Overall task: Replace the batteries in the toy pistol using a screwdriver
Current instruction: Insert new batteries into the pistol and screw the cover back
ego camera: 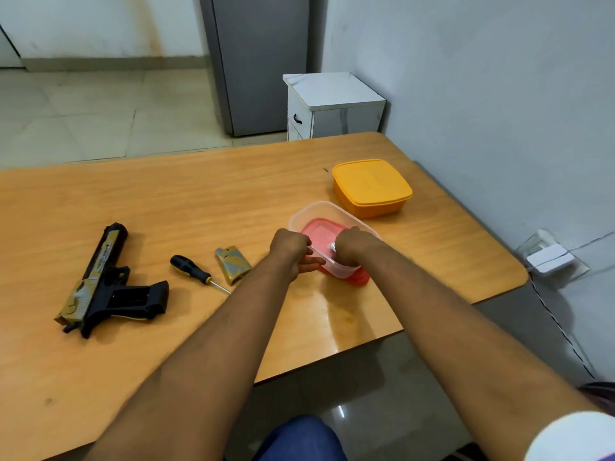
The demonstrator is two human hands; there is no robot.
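The black and camouflage toy pistol (103,284) lies on its side at the left of the wooden table (186,201), its grip compartment uncovered. A black and yellow screwdriver (196,272) lies to its right, and the loose camouflage battery cover (233,263) rests beside that. A clear plastic container (327,217) sits on its red lid (357,279). My left hand (293,252) grips the container's near rim. My right hand (352,246) reaches inside it, closed around a small silvery thing, apparently a battery (333,246), mostly hidden by my fingers.
A closed orange container (371,188) stands just beyond the clear one. The table's right edge runs close to a white wall with a socket and cable (549,257). Behind the table stand a white cabinet (332,104) and a grey fridge (263,61).
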